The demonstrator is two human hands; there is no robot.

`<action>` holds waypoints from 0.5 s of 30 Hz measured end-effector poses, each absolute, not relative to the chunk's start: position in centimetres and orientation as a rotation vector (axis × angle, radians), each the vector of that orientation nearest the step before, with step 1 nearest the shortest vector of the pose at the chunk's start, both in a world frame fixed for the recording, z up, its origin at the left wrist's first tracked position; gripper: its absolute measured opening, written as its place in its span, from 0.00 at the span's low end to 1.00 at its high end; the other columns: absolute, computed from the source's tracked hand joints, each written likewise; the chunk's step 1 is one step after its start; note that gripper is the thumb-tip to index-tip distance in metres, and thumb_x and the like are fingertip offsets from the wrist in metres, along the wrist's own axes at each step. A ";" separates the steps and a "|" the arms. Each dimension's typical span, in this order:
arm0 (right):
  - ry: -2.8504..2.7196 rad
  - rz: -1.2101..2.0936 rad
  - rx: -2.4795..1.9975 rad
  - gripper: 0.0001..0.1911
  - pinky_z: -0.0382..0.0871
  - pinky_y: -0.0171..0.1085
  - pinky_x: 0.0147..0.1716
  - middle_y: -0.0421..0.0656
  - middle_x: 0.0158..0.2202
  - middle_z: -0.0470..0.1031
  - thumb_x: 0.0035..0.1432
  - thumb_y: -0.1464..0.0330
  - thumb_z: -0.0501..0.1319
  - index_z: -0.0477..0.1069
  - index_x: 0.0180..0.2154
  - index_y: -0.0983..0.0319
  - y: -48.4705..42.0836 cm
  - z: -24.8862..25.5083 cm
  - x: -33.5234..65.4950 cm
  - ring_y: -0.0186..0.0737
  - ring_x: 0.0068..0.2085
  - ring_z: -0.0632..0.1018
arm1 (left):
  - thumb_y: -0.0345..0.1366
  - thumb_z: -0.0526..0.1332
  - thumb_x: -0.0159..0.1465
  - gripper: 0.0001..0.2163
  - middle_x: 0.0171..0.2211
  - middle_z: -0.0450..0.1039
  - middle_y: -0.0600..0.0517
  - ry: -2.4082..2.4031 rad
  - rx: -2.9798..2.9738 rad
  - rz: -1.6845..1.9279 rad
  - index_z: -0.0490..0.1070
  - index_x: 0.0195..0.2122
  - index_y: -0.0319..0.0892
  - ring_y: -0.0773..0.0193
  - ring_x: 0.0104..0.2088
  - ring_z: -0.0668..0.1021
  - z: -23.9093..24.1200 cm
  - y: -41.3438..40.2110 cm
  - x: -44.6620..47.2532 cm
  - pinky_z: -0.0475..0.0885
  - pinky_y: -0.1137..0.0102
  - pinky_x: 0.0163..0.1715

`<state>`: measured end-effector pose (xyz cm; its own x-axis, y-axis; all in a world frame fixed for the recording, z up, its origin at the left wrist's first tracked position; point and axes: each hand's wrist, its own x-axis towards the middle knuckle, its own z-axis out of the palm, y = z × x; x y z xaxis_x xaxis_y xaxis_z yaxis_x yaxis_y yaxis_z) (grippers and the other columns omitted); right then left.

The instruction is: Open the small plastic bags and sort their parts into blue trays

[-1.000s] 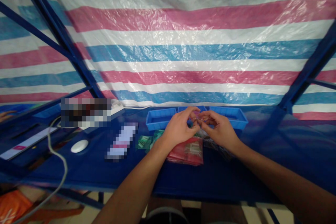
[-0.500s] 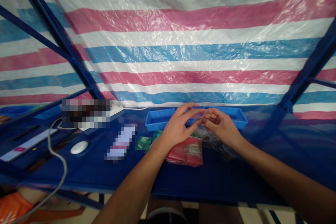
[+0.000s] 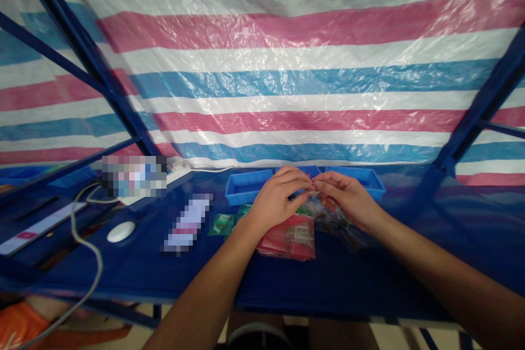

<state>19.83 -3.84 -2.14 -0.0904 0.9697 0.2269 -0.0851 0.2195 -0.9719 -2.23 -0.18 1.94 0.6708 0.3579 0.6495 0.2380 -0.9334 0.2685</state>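
Note:
My left hand (image 3: 276, 198) and my right hand (image 3: 346, 198) meet fingertip to fingertip above the blue table, both pinched on a small clear item I cannot make out. Right under them lies a stack of red packets (image 3: 289, 238), with a heap of clear plastic bags (image 3: 338, 224) beside it on the right. Green packets (image 3: 223, 223) lie just left of the red stack. Behind the hands stand blue trays (image 3: 246, 186), one partly hidden by my fingers.
A white mouse (image 3: 120, 231) and a grey cable (image 3: 88, 246) lie at the left, near a flat device (image 3: 28, 229). Blue metal frame posts (image 3: 86, 49) rise at both sides. A striped tarp (image 3: 287, 65) hangs behind the table. Something orange (image 3: 16, 325) shows at lower left.
Both hands have sunk a little toward the packets. My left fingers, spread half a second ago, have curled back into a pinch against the right hand's fingertips.

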 end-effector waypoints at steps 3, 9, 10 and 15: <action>-1.462 0.992 -1.017 0.21 0.61 0.37 0.23 0.37 0.23 0.71 0.65 0.46 0.65 0.79 0.38 0.57 -4.2 -1.7 20.0 0.36 0.23 0.68 | 0.38 0.62 0.73 0.08 0.45 0.84 0.46 0.501 2.670 1.152 0.81 0.46 0.44 0.55 0.51 0.81 2.1 -0.3 -2.1 0.75 0.57 0.58; -1.577 0.735 -0.985 0.16 0.71 0.41 0.33 0.43 0.40 0.81 0.62 0.50 0.70 0.82 0.40 0.54 -5.0 -0.7 19.8 0.42 0.34 0.77 | 0.38 0.65 0.71 0.07 0.44 0.84 0.47 0.610 2.508 1.271 0.80 0.45 0.43 0.57 0.47 0.83 1.8 -0.4 -1.8 0.77 0.61 0.54; -1.560 0.764 -0.967 0.15 0.72 0.41 0.34 0.43 0.41 0.81 0.61 0.51 0.71 0.82 0.41 0.54 -4.9 -0.8 19.7 0.42 0.35 0.77 | 0.37 0.65 0.71 0.07 0.45 0.84 0.47 0.634 2.483 1.275 0.80 0.46 0.43 0.58 0.47 0.83 1.7 -0.4 -1.8 0.77 0.62 0.54; -1.469 0.916 -0.921 0.17 0.72 0.39 0.32 0.43 0.41 0.83 0.60 0.54 0.73 0.80 0.46 0.56 -4.1 -1.6 19.9 0.41 0.34 0.79 | 0.40 0.65 0.72 0.15 0.42 0.84 0.49 0.742 2.387 1.196 0.74 0.58 0.44 0.59 0.43 0.85 1.7 -0.4 -1.8 0.78 0.64 0.51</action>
<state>19.90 -4.10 -1.65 -0.0759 0.9178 0.3898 0.0538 0.3941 -0.9175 -1.82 -0.37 1.68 0.5015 0.6020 0.6214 0.2897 -0.7936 0.5350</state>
